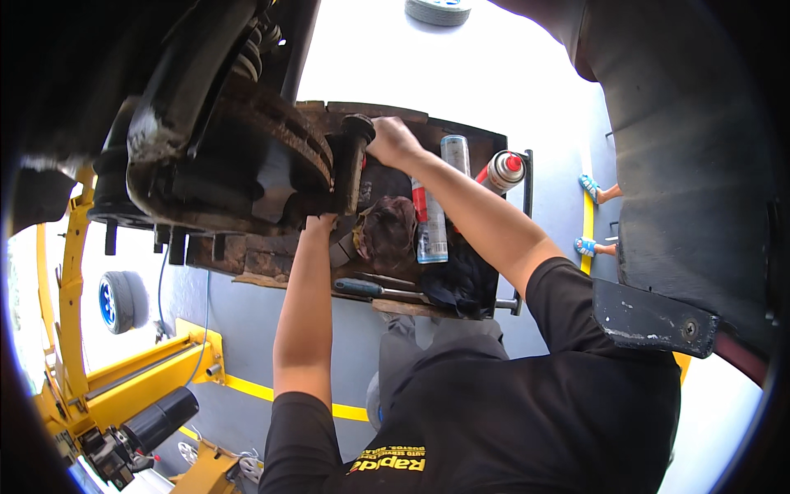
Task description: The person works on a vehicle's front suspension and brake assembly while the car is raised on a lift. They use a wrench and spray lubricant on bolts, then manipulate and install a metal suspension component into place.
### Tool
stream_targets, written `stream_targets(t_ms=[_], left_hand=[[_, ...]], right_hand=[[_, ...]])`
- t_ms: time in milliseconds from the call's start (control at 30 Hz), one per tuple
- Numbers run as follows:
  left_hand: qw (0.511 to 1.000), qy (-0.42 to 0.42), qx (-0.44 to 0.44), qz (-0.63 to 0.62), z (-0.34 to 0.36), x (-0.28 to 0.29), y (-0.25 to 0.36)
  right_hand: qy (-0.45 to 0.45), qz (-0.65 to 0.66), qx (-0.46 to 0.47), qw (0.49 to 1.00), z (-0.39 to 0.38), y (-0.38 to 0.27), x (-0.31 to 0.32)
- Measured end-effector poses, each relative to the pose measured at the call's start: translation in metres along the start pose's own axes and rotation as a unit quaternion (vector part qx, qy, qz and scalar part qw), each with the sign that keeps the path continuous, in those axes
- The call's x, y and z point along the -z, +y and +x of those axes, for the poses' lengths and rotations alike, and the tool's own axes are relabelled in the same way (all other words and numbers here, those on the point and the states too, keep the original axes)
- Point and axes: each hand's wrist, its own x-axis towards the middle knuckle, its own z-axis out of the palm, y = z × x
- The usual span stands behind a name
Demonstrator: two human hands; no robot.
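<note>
The right hand (395, 142) is at the upper end of the dark metal part (352, 169) beside the rusty disc (306, 142), the left hand (318, 223) near its lower end; I cannot tell their grip, but a loose hold could cause slipping.

Shirt (535, 412): black cloth, lightly creased, spread broad across the near side
Chest print (395, 463): yellow lettering toward the near left, one large bold line with smaller lines on its far side
Left sleeve (300, 440): short, plain black, its hem near the elbow
Right sleeve (564, 300): short, the same black, hem also near the elbow
Forearms (304, 321): bare below both hems
Left grip (317, 226): bare
Right grip (397, 144): bare
Trousers (453, 339): grey, partly showing past the shirt's far edge
</note>
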Motion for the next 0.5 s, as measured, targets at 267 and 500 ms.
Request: stream_targets(t_ms=[267,500], left_hand=[[0.999,0.005,0.037,0.029,0.033,-0.028,0.011],[0.998,-0.027,0.065,-0.003,0.027,-0.001,0.026]], right_hand=[[0.016,-0.010,0.034,0.999,0.020,0.018,-0.066],[-0.012,0.208,-0.108,0.972,0.006,0.026,-0.024]])
